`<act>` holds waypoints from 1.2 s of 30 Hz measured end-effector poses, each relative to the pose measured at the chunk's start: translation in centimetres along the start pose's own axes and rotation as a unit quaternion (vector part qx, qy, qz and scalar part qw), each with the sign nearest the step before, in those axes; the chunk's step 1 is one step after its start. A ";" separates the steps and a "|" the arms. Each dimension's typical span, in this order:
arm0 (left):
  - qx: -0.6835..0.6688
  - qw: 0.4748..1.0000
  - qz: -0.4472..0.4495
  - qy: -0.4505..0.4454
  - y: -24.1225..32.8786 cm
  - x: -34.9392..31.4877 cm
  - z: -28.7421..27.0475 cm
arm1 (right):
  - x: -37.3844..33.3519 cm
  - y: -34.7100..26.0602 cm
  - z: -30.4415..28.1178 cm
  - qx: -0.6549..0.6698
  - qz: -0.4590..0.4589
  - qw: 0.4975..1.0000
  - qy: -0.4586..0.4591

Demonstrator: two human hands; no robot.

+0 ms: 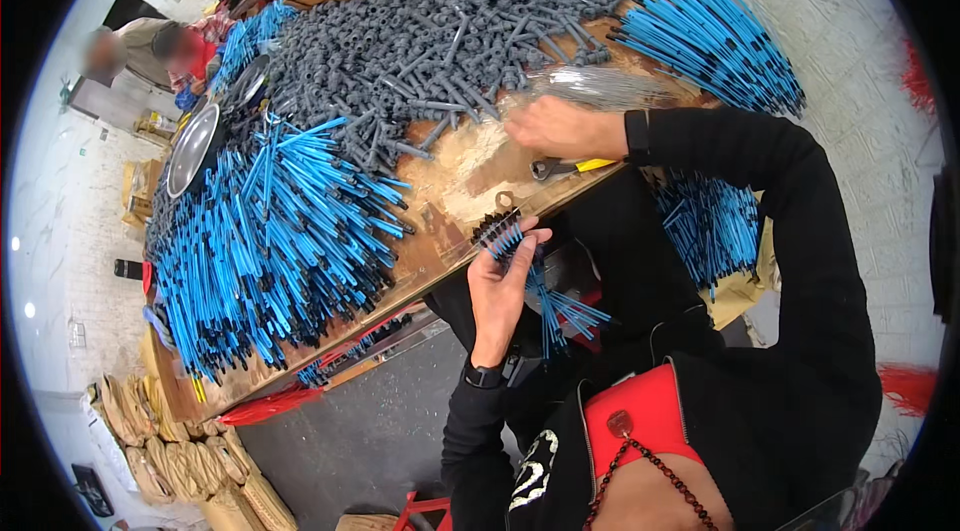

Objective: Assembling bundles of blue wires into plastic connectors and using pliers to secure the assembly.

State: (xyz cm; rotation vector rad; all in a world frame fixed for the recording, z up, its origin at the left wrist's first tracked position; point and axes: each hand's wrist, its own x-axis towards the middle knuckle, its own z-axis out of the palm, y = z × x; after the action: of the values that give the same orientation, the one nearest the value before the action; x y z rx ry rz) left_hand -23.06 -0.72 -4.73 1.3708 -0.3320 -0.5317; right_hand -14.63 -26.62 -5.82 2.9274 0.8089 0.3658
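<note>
Left hand (pixel 497 283), at the near table edge (pixel 440 256), closed around a fanned bundle of blue rods (pixel 530 281), seemingly light, stiff and smooth, best gripped near their black-capped ends; right hand (pixel 562 128), loosely curled, rests on thin wires (pixel 600 86) farther right.

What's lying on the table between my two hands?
In the head view, pliers with yellow handles lie on the worn wooden table between the right hand and left hand.

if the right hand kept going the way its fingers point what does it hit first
Probably the grey pile: the right hand lies on the table with fingers aimed left at its near edge, though depth is unclear.
</note>
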 end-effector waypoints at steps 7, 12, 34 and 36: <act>0.059 0.994 0.056 -0.077 0.1 -0.3 -0.4 | -0.4 0.2 -4.6 0.089 0.053 0.993 0.063; 0.059 0.991 0.095 -0.072 -0.3 1.1 -0.8 | -2.9 -3.4 -9.4 0.228 0.048 0.959 0.163; 0.000 0.992 0.080 -0.096 0.2 0.7 0.2 | -6.3 -9.0 -12.7 0.240 0.023 0.958 0.153; -0.015 0.991 0.085 -0.101 0.2 0.7 0.3 | -6.1 -9.0 -12.9 0.222 0.019 0.961 0.165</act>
State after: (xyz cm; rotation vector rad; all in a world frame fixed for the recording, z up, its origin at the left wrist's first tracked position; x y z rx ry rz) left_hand -22.56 -1.35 -4.51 1.2495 -0.5984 -0.5332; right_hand -27.43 -21.85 4.08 3.3525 0.9870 0.7865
